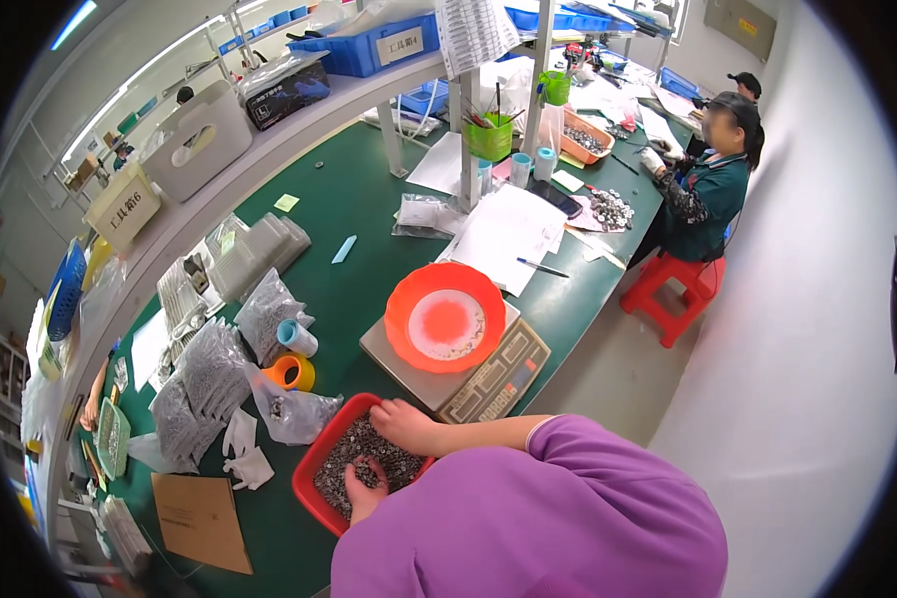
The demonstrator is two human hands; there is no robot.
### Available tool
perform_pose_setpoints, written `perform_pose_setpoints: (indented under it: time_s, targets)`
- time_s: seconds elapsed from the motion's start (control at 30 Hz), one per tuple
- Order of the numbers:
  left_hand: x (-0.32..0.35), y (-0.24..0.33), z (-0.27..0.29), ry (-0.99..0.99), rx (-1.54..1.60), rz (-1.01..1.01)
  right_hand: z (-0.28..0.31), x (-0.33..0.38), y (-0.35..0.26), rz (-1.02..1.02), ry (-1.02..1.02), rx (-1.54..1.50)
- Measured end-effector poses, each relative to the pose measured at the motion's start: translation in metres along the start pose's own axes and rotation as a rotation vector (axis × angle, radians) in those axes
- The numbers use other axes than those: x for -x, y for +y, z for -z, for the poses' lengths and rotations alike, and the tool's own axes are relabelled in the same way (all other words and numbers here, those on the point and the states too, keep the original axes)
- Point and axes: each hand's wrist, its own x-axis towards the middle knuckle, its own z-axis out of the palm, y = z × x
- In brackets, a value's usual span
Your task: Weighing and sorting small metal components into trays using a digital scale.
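A red plastic basin full of small grey metal parts is on the green table, close to my body. My left hand reaches into it, thumb and fingers curved round some of the small metal parts. On the basin's far right side, my right hand lies over the pile. Its fingers are bent and close together, and the tips are hidden, so what they hold cannot be made out. Just beyond the basin, an orange-red bowl with some small pieces inside rests on a weighing scale.
Left of the basin are a clear plastic bag, an orange tape roll, stacked grey bags, white gloves and cardboard. A shelf overhangs the table. A co-worker sits on a red stool at far right.
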Motion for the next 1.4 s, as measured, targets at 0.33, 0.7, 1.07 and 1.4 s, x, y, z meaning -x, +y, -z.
perform_pose_setpoints:
  time_s: [0.33, 0.7, 1.07, 1.4]
  targets:
    - [0.020, 0.003, -0.048, -0.170, -0.360, -0.236, -0.028, 0.000, -0.049, -0.997, -0.463, -2.267]
    - [0.017, 0.034, -0.009, -0.067, -0.534, 0.025, -0.105, 0.029, -0.048, -0.177, -0.212, -1.666]
    - [0.004, 0.053, 0.010, 0.003, -0.428, 0.219, -0.026, 0.020, -0.070, -0.891, -0.235, -1.630]
    - [-0.007, 0.071, 0.051, -0.119, -0.483, 0.292, -0.020, 0.017, -0.061, -0.851, -0.235, -1.393]
